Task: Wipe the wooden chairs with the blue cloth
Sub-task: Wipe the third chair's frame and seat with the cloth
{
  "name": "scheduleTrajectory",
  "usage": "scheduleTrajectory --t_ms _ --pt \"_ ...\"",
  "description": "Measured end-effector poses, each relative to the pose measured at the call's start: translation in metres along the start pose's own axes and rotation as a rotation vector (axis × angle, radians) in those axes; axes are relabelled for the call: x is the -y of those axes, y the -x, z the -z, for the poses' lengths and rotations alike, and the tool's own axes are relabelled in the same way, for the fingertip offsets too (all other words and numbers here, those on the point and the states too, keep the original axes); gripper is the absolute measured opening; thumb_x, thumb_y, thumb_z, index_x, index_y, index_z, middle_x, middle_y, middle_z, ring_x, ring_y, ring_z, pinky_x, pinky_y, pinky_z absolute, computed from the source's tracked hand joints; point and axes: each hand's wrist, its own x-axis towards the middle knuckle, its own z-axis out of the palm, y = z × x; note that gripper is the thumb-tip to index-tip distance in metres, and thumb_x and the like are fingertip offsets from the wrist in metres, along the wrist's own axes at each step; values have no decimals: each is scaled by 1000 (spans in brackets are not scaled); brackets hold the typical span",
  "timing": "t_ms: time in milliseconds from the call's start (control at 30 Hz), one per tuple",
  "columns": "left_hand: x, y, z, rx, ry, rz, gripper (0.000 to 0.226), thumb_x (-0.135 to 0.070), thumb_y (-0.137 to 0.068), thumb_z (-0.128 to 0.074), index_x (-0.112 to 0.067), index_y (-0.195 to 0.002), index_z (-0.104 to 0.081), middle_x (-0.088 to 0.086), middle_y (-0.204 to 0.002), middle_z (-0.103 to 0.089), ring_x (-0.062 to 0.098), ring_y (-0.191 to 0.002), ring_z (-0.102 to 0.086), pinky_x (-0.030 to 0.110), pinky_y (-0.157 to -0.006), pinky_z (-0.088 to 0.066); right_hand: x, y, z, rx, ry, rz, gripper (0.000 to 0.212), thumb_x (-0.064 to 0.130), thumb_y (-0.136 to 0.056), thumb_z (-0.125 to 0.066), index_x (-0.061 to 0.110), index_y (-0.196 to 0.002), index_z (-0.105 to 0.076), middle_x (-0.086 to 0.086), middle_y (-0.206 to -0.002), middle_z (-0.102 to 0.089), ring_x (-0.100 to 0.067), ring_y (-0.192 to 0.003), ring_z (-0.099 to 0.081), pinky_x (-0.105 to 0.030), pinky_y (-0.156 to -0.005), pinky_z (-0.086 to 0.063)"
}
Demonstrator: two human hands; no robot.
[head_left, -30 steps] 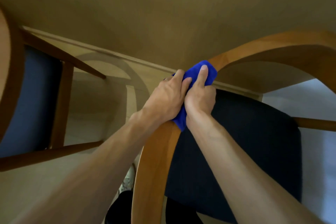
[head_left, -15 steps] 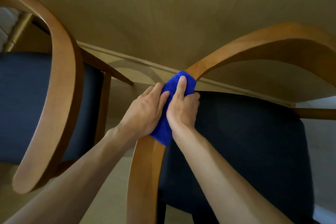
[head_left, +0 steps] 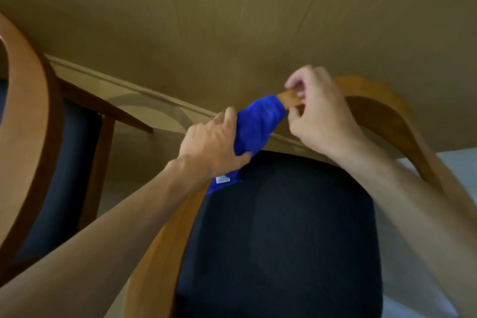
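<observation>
Here, mid-frame, the blue cloth [head_left: 258,125] is wrapped over the chair's wooden rail [head_left: 366,106], clenched by the left hand [head_left: 214,142]; the right hand [head_left: 315,113] is blurred, its grip cannot be told; slippage is risked

I see my left hand [head_left: 215,141] at mid-frame gripping the blue cloth [head_left: 255,128] wrapped over the chair's curved wooden rail [head_left: 387,108]; just right of it my right hand [head_left: 320,116], blurred, curls its fingers at the bare rail above the dark seat [head_left: 284,240]

Cloth [head_left: 258,124] royal blue, white tag; chair frame [head_left: 165,248] honey-brown; seat [head_left: 284,240] black.
</observation>
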Motion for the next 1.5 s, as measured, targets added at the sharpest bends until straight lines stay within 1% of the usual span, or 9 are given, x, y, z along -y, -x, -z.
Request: scheduleTrajectory --t_ms 167,333,467,633,867,1067,1133,1300,1500 --pt "15 60 -10 -122 102 228 56 -55 -73 -67 -22 -109 -39 -6 -102 -55 18 -92 -59 36 -76 -53 50 -24 -43 720 545 444 104 27 -67 -85 25 -152 -25 -5 -160 -18 -26 -151 -2 -43 -123 -8" --pt "10 78 -23 -204 82 309 65 -55 -68 -73 -19 -113 -41 -2 -105 -56 18 -96 -59 32 -80 -49 62 -10 -88 511 472 672 31 15 -80 -66 21 -95 -39 2 -100 -57 -23 -103 -59 -36 -89 -41" --pt "-2 58 -16 -151 79 306 101 -61 -67 -76 -18 -142 -23 1 -132 -46 21 -120 -51 38 -92 -47 17 -33 -52 429 560 463 26 12 -85 -60 25 -94 -39 -1 -104 -64 -24 -96 -61 -35 -81 -40" --pt "-33 15 -20 -224 -55 244 70 -54 -76 -69 -18 -129 -40 0 -122 -54 21 -114 -52 36 -96 -41 -6 -43 -32 322 707 188 35 9 -79 -65 15 -111 -54 -5 -109 -65 -25 -105 -58 -35 -94 -36" --pt "-36 11 -23 -277 -63 322 44 -40 -79 -68 -18 -109 -43 -1 -102 -59 19 -97 -57 31 -85 -42 9 -39 -55 399 511 519 28 16 -84 -62 25 -93 -37 6 -89 -57 -25 -89 -63 -34 -73 -33" --pt "-38 9 -20 -219 -91 308 54 -42 -79 -71 -19 -119 -42 -2 -109 -56 19 -103 -56 33 -89 -44 0 -58 -23 479 716 -22 44 21 -78 -71 20 -120 -56 -5 -117 -63 -26 -113 -57 -41 -101 -32" --pt "-38 8 -21 -217 -92 315 51 -38 -79 -70 -19 -117 -42 -2 -108 -57 19 -102 -57 32 -87 -44 16 -55 -40 557 647 157 59 27 -71 -80 20 -122 -50 -3 -118 -60 -28 -114 -57 -44 -96 -36" --pt "-38 8 -21 -210 -70 319 46 -34 -80 -69 -18 -115 -44 -2 -107 -58 17 -99 -57 30 -87 -44 7 -45 -48 427 509 460 18 21 -85 -59 30 -91 -45 4 -90 -62 -26 -90 -64 -33 -69 -35" --pt "-39 8 -22 -202 -58 311 41 -31 -83 -68 -19 -114 -44 -2 -104 -58 18 -95 -58 31 -82 -45 -7 -61 -23 436 674 -46 27 20 -84 -63 27 -110 -61 -1 -110 -66 -24 -109 -59 -41 -101 -31"
